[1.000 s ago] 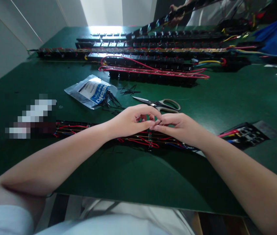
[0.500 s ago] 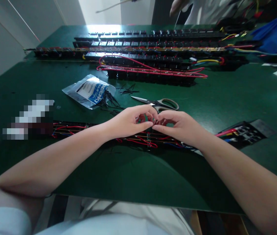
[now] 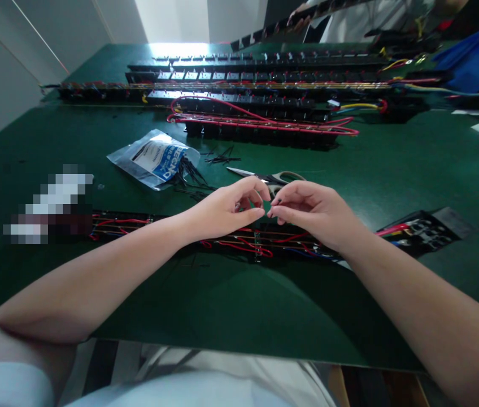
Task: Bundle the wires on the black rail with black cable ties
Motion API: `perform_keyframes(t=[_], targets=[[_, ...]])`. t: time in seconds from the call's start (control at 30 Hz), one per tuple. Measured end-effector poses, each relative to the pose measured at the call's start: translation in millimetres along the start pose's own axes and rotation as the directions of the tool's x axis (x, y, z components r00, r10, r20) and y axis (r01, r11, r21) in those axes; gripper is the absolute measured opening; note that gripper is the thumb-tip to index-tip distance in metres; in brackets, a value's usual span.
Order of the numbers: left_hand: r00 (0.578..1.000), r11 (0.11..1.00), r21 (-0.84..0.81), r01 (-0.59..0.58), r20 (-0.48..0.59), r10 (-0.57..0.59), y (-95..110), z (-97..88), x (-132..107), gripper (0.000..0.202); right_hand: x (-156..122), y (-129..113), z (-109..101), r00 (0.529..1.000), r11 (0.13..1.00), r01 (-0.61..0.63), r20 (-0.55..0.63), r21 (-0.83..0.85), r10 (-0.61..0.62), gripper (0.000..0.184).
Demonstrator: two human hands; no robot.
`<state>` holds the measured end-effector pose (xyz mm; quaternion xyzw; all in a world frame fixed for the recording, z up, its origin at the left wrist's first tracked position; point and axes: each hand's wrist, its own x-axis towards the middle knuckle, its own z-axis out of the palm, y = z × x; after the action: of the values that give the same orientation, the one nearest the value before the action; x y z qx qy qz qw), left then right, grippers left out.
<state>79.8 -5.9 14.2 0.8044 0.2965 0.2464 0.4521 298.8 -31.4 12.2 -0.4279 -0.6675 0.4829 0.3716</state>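
My right hand [image 3: 312,213] pinches a thin black cable tie [image 3: 279,200], of which only a short end shows at the fingertips. Close beside it, my left hand [image 3: 227,208] is curled, its index finger and thumb apart, with nothing visible between them. Both hands hover over a long black strip assembly [image 3: 257,244] with red, blue and yellowish wires, lying across the green table. Just behind my fingers lie scissors [image 3: 275,176] with dark handles. Farther left, an opened clear bag [image 3: 148,158] spills black cable ties [image 3: 191,172].
More long black strips [image 3: 239,85] lie in rows at the back of the green table [image 3: 205,305], one with a looped red wire [image 3: 265,121]. Across the table a person's hand [image 3: 301,20] holds another strip [image 3: 265,35]. A blue bin [image 3: 474,59] stands back right.
My fingertips have separated slightly, the right hand shifting up and exposing a black end. Across the table, the other person has brought a long black strip into view.
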Motion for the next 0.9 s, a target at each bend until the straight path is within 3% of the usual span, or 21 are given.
perform_keyframes(t=[0.27,0.47,0.6,0.73,0.9], targets=[[1.000,1.000,0.019,-0.006,0.010,0.006,4.0,-0.6,0.2,0.010,-2.1,-1.9,-1.2,0.994,0.999,0.027,-0.108,0.032,-0.023,0.026],[1.000,0.998,0.053,-0.017,-0.026,0.018,4.1,0.5,-0.6,0.008,-3.1,0.1,-1.1,0.998,0.999,0.044,0.052,-0.018,-0.043,0.023],[0.997,0.986,0.155,-0.065,-0.037,0.071,6.5,1.4,-1.5,0.013,-2.4,2.8,-0.7,0.993,0.984,0.100,0.071,-0.144,-0.091,0.018],[0.985,0.949,0.270,-0.161,-0.017,0.172,6.0,2.7,-1.6,0.023,-1.1,3.6,-1.4,0.979,0.951,0.166,0.162,-0.259,-0.127,0.013],[0.969,0.933,0.292,-0.211,-0.061,0.239,2.8,3.7,-2.1,0.025,-0.2,2.7,-1.8,0.973,0.930,0.195,0.181,-0.312,-0.143,0.012]])
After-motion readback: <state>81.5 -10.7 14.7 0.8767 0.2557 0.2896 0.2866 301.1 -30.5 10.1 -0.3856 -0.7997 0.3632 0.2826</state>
